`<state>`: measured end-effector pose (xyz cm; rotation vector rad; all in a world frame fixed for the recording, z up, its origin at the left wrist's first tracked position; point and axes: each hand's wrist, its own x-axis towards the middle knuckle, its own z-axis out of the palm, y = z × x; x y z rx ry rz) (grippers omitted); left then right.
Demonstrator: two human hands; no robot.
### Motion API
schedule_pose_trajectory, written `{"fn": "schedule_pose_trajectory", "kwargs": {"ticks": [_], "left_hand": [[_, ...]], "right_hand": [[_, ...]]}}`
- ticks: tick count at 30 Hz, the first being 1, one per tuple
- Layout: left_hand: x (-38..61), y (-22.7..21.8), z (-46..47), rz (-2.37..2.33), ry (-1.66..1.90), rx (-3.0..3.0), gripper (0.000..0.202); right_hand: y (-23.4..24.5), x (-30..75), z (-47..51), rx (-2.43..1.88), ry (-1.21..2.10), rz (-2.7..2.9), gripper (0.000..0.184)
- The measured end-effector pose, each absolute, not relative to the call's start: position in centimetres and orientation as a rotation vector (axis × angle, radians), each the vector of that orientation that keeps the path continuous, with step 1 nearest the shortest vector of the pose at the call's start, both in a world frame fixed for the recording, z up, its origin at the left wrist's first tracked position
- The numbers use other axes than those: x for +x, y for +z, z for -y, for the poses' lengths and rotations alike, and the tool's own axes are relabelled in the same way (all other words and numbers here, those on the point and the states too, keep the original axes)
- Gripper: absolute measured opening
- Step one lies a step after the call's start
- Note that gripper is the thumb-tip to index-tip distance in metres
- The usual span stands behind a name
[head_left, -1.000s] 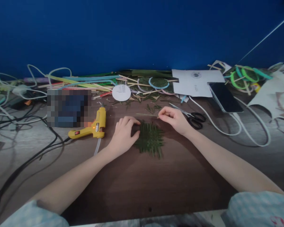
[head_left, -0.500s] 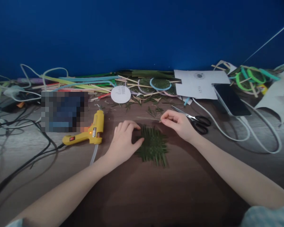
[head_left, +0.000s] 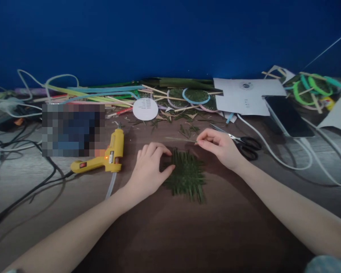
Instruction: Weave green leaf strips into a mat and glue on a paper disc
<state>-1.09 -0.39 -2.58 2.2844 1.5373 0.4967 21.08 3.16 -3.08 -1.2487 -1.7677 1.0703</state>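
Observation:
A square mat woven from dark green leaf strips [head_left: 187,176] lies flat on the brown tabletop, its edges ragged with loose strip ends. At its left edge rests my left hand [head_left: 149,165], thumb and forefinger apart and curved at the mat's upper left corner. My right hand [head_left: 216,146] is closed in a pinch above the mat's upper right corner. Between its fingertips is one end of a thin pale strip [head_left: 177,139], which stretches left beyond the mat's far edge. Black-handled scissors [head_left: 248,143] lie just behind my right hand, partly hidden by it.
To the left lies a yellow glue gun [head_left: 113,153] with a lit light, near black cables [head_left: 49,174]. Across the back are a white paper disc [head_left: 145,109], round woven pieces [head_left: 196,96], cut white paper [head_left: 241,98] and leaf scraps. A phone [head_left: 290,115] with a white cable lies right.
The camera view has shifted slightly, so most things sit a little differently. Both hands keep nearly the same pose, and the strip stays in my right fingers.

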Motion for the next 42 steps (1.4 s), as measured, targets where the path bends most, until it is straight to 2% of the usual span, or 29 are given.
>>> {"fn": "schedule_pose_trajectory", "kwargs": {"ticks": [42], "left_hand": [[-1.2,-3.2,1.0,-1.514,0.652,2.331,0.018]], "right_hand": [[-2.2,20.8,-1.9,-1.306,0.979,2.035,0.013]]}}
